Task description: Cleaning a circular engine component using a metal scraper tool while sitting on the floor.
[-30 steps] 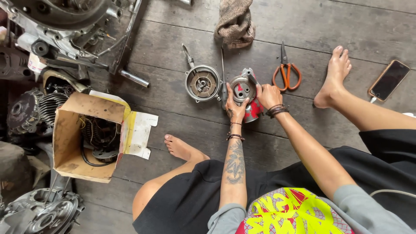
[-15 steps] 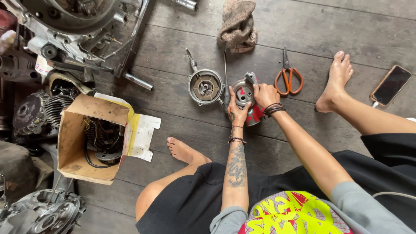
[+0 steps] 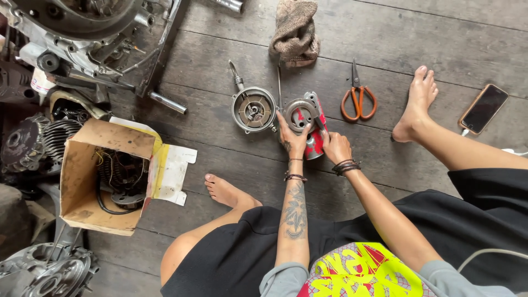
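Observation:
I sit on a wooden floor. My left hand (image 3: 291, 138) grips a round grey metal part (image 3: 302, 113) that rests on top of a red can (image 3: 314, 144). My right hand (image 3: 336, 146) holds the side of the red can, fingers wrapped against it. A second round metal housing (image 3: 253, 109) with a lever sticking up lies on the floor just left of my left hand.
Orange-handled scissors (image 3: 358, 100) lie right of the can. A phone (image 3: 484, 108) is at far right, a brown rag (image 3: 296, 30) at the top. An open cardboard box (image 3: 102, 176) with wires sits left. Engine parts (image 3: 71, 33) crowd the upper left and the lower-left corner.
My right hand has slid down from the round part to the side of the red can. The left hand keeps its grip.

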